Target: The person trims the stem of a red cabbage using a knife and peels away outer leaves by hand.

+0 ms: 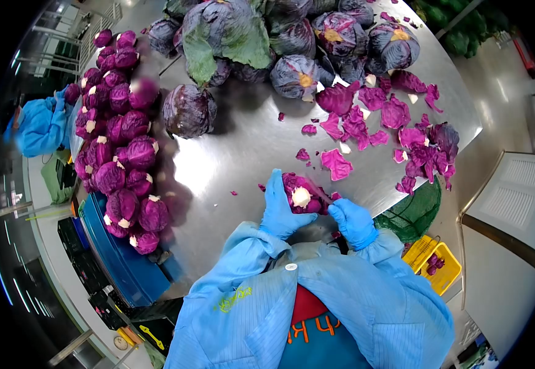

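Observation:
A trimmed red cabbage (293, 186) with its pale cut stem turned up is held in my left hand (278, 208), which is gloved in blue, thumb in front and fingers along the left side. My right hand (355, 222), also gloved, is closed around a knife (319, 192); its thin blade lies against the cabbage's right side, and the handle is hidden in the fist. Purple leaf pieces (337, 165) are scattered on the steel table (237, 166) beyond my hands.
Untrimmed cabbages (224, 37) are heaped at the table's far side, with a single one (189, 111) nearer. Trimmed heads (123, 132) line the left. A green net (412, 212) and yellow basket (443, 267) are at right; a blue bin (120, 258) is at left.

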### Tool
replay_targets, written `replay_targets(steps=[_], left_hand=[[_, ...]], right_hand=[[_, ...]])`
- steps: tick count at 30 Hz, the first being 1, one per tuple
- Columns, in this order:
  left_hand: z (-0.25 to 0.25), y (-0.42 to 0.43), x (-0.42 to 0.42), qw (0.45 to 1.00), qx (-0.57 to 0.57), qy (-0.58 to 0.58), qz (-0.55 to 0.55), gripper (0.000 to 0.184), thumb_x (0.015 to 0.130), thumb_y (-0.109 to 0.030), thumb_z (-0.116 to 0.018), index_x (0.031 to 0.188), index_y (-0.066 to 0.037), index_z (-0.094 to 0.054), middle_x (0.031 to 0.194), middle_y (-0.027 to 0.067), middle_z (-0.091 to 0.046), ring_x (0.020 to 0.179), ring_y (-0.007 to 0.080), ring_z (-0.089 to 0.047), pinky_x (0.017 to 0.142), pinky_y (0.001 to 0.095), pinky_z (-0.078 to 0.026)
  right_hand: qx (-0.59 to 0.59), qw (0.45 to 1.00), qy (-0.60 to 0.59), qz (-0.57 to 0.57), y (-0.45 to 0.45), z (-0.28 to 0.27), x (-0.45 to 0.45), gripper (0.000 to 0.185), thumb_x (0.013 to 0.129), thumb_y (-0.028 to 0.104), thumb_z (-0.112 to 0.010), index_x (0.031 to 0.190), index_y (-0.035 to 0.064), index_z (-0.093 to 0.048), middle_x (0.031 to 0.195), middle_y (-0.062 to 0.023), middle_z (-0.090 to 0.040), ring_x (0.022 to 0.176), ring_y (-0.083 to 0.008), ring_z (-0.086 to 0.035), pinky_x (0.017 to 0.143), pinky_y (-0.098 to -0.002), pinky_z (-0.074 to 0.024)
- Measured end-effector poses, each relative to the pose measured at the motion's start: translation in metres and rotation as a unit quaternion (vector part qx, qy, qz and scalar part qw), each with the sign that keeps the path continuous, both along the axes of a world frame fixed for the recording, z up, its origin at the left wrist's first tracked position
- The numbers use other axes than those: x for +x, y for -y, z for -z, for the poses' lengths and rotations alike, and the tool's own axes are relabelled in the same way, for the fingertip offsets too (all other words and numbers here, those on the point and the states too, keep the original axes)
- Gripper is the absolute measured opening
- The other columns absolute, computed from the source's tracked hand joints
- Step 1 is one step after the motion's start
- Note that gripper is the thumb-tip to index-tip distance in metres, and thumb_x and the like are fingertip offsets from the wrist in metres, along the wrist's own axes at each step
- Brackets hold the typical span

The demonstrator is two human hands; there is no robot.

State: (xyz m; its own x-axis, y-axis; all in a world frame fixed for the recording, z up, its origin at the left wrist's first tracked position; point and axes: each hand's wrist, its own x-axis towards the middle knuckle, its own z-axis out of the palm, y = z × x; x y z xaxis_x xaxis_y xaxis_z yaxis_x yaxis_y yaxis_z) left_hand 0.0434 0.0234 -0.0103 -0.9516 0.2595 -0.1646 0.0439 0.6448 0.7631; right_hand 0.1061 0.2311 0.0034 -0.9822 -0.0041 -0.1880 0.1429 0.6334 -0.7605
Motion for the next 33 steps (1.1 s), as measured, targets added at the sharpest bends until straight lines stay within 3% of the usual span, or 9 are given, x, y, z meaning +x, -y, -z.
replay_targets(steps=[8,12,17,22,25,26,27,31,33], left_hand=[[-0.005,-0.019,-0.022,0.996,-0.025,0.081,-0.009,0.13,0.049,-0.054,-0.086,0.142,0.011,-0.022,0.141,0.0308,-0.034,0.13,0.0441,-0.035,0.108,0.0493,-0.031],[-0.009,-0.028,-0.028,0.994,-0.08,0.071,0.004,0.133,0.047,-0.058,-0.086,0.141,0.012,-0.023,0.138,0.0317,-0.035,0.125,0.0461,-0.039,0.106,0.0504,-0.033],[-0.02,-0.037,-0.035,0.988,-0.124,0.09,0.006,0.134,0.046,-0.058,-0.087,0.141,0.012,-0.023,0.137,0.0317,-0.036,0.12,0.0473,-0.041,0.104,0.0507,-0.035],[-0.02,-0.045,-0.049,0.974,-0.158,0.165,-0.004,0.127,0.05,-0.05,-0.085,0.14,0.012,-0.021,0.136,0.0296,-0.036,0.119,0.046,-0.042,0.101,0.0483,-0.037],[-0.038,-0.056,-0.04,0.979,-0.168,0.109,0.04,0.124,0.048,-0.047,-0.086,0.14,0.008,-0.023,0.136,0.0265,-0.037,0.118,0.0435,-0.042,0.101,0.0463,-0.038],[-0.038,-0.065,-0.031,0.978,-0.193,0.046,0.063,0.122,0.048,-0.041,-0.088,0.14,0.004,-0.023,0.137,0.0246,-0.037,0.12,0.0413,-0.04,0.101,0.0461,-0.038],[-0.035,-0.068,-0.02,0.978,-0.203,-0.002,0.05,0.121,0.048,-0.045,-0.086,0.139,0.007,-0.026,0.132,0.0264,-0.041,0.121,0.0414,-0.041,0.103,0.0479,-0.033],[-0.031,-0.054,-0.015,0.987,-0.16,-0.001,0.033,0.122,0.048,-0.041,-0.088,0.14,0.007,-0.025,0.135,0.0272,-0.038,0.124,0.0423,-0.038,0.105,0.0483,-0.032],[-0.028,-0.045,-0.014,0.991,-0.129,0.001,0.025,0.122,0.048,-0.041,-0.089,0.14,0.007,-0.026,0.135,0.0274,-0.037,0.125,0.0427,-0.037,0.106,0.0486,-0.031]], right_hand=[[0.097,0.992,-0.056,-0.06,-0.003,-0.019,-0.013,0.034,0.085,0.044,-0.065,0.08,0.0108,-0.064,0.071,-0.009,-0.057,0.065,-0.0291,-0.059,0.056,-0.0399,-0.0466],[0.117,0.987,-0.07,-0.081,-0.014,-0.005,-0.021,0.043,0.089,0.053,-0.055,0.073,0.0124,-0.059,0.07,-0.0069,-0.057,0.063,-0.0264,-0.06,0.054,-0.0404,-0.0471],[0.121,0.986,-0.065,-0.09,-0.021,0.007,-0.031,0.043,0.089,0.053,-0.054,0.073,0.0129,-0.059,0.069,-0.0063,-0.058,0.063,-0.0263,-0.06,0.054,-0.0407,-0.0469],[0.155,0.986,0.028,-0.058,-0.015,-0.004,-0.047,0.045,0.09,0.054,-0.052,0.077,0.0118,-0.061,0.074,-0.0104,-0.061,0.068,-0.0321,-0.062,0.059,-0.0441,-0.0472],[0.155,0.979,0.129,0.004,-0.017,0.001,-0.077,0.05,0.094,0.054,-0.046,0.082,0.0092,-0.064,0.08,-0.0169,-0.064,0.075,-0.0387,-0.063,0.069,-0.049,-0.0481],[0.082,0.979,0.187,-0.008,-0.031,-0.01,-0.101,0.062,0.095,0.06,-0.035,0.095,0.0065,-0.066,0.088,-0.0212,-0.066,0.083,-0.0405,-0.065,0.075,-0.0501,-0.0494],[0.135,0.984,0.112,0.019,-0.044,0.031,-0.109,0.068,0.096,0.062,-0.03,0.093,0.0032,-0.065,0.087,-0.0223,-0.065,0.082,-0.0418,-0.063,0.075,-0.0493,-0.0495],[-0.233,0.919,0.265,0.175,-0.058,0.026,-0.112,0.064,0.094,0.062,-0.044,0.089,0.0019,-0.066,0.075,-0.0097,-0.068,0.067,-0.0213,-0.065,0.062,-0.0351,-0.0515],[-0.266,0.921,0.24,0.153,-0.042,0.011,-0.088,0.06,0.091,0.06,-0.052,0.084,0.0021,-0.067,0.072,-0.0056,-0.066,0.066,-0.0143,-0.063,0.061,-0.0309,-0.0512]])
